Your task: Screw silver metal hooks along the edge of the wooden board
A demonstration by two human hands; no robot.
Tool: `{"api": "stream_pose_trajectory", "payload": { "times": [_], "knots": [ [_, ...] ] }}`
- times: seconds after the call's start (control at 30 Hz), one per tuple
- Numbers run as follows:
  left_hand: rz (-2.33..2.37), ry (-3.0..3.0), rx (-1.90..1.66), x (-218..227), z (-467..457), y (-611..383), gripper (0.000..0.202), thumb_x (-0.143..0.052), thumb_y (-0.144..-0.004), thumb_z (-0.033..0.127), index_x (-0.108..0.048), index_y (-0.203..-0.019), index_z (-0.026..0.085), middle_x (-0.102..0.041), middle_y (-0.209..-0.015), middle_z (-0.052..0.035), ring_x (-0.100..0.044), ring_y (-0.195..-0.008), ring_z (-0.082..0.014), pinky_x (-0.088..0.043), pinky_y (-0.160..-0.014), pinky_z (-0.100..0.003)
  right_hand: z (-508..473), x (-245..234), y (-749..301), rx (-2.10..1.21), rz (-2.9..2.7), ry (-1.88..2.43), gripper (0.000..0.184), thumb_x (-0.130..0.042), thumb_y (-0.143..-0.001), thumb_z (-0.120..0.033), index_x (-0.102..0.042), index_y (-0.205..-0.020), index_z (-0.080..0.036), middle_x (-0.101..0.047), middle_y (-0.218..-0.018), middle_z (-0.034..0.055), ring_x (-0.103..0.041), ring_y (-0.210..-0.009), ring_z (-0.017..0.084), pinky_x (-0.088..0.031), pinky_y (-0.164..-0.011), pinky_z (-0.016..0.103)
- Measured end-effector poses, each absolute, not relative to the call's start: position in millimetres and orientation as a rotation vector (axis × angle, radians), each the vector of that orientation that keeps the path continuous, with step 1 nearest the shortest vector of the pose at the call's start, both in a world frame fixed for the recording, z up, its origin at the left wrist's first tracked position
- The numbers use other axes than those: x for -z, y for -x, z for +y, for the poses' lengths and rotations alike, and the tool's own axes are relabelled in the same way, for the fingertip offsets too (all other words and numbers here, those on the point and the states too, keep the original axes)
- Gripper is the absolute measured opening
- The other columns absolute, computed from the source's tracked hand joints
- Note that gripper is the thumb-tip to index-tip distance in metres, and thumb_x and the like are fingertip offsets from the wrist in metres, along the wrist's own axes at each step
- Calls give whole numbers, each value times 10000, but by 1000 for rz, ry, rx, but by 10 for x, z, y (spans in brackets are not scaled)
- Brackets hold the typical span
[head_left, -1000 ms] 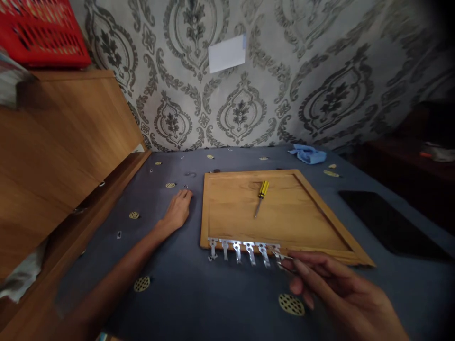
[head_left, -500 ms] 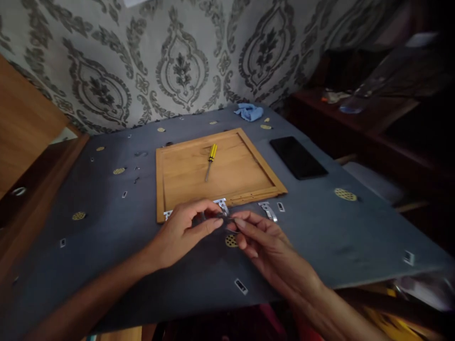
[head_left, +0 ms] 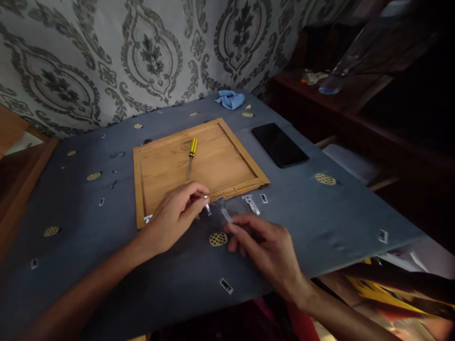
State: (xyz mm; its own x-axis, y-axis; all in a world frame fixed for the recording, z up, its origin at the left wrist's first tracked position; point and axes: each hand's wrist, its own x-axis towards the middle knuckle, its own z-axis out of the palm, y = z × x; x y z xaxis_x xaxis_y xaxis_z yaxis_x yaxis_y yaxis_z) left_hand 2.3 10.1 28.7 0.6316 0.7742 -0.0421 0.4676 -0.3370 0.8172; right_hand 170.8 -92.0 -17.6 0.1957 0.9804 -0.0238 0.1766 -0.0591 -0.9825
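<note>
Metal bracket (head_left: pixel 226 215) being pinched in right hand (head_left: pixel 268 248)

The bracket is being held by its lower end between closed thumb and fingers, its upper part being blurred near the wooden panel's (head_left: pixel 170 166) front edge. The left hand (head_left: pixel 172 218) is being kept curled, thumb and forefinger nearly meeting at a shiny metal bit (head_left: pixel 206 197); whether that is being gripped cannot be told. A second bracket (head_left: pixel 251 204) is being supported by the grey tablecloth (head_left: pixel 302 213), a yellow-handled screwdriver (head_left: pixel 192 154) by the panel. Beyond, a black tablet (head_left: pixel 279 145) and a crumpled blue cloth (head_left: pixel 230 100) are being left uncovered

Scrwdrvr (head_left: pixel 192 154) on brd (head_left: pixel 163 166) — cloth (head_left: pixel 230 100) bhnd.
</note>
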Motion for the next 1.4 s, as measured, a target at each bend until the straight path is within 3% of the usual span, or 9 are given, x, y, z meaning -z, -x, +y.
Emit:
{"api": "stream_pose_trajectory", "payload": {
  "times": [0.13, 0.23, 0.47, 0.8, 0.97, 1.4],
  "knots": [
    [994, -2200, -495, -200, 180, -22, 127, -547, -926, 248, -598, -1036, 210, -651, -1005, -38, -603, -969, -195, -458, -854, -343, -776, 243, -1770, -1120, -1059, 1513, 286, -598, -839, -467, -663, -787, -194, -603, -473, -18, -481, -400, 98, -369, -414, 236],
    [936, -2233, -430, -95, 188, 3, 237, -625, -888, 278, -562, -1111, 229, -621, -1089, -52, -591, -1026, -221, -474, -868, -375, -718, 279, -1776, -1147, -1104, 1524, 248, -588, -836, -432, -660, -767, -205, -586, -485, -25, -506, -424, 99, -362, -424, 238],
    [982, -2333, -375, 32, 143, -39, 466, -761, -789, 347, -517, -1166, 224, -606, -1107, -63, -561, -1079, -274, -455, -918, -442, -665, 293, -1735, -1137, -1173, 1555, 233, -569, -849, -402, -658, -740, -215, -500, -431, -58, -455, -407, 90, -364, -464, 260],
    [1020, -2424, -319, 14, 145, -84, 387, -752, -798, 371, -556, -1098, 224, -617, -1082, -73, -567, -1044, -294, -457, -881, -448, -618, 311, -1735, -1233, -1193, 1559, 248, -545, -868, -404, -634, -739, -212, -534, -514, -43, -454, -409, 84, -368, -464, 263],
    [1039, -2485, -278, -12, 136, -117, 379, -763, -790, 371, -575, -1070, 198, -628, -1053, -75, -577, -1019, -291, -472, -866, -445, -602, 290, -1735, -1206, -1223, 1566, 274, -539, -872, -398, -630, -700, -205, -465, -443, -60, -431, -399, 83, -344, -449, 249],
    [1069, -2498, -256, -35, 123, -152, 389, -771, -791, 327, -567, -1090, 184, -638, -1071, -63, -584, -1041, -278, -496, -893, -459, -625, 302, -1722, -1145, -1282, 1553, 277, -503, -884, -381, -613, -707, -198, -459, -447, -65, -447, -405, 80, -351, -445, 230]
  ]
}}
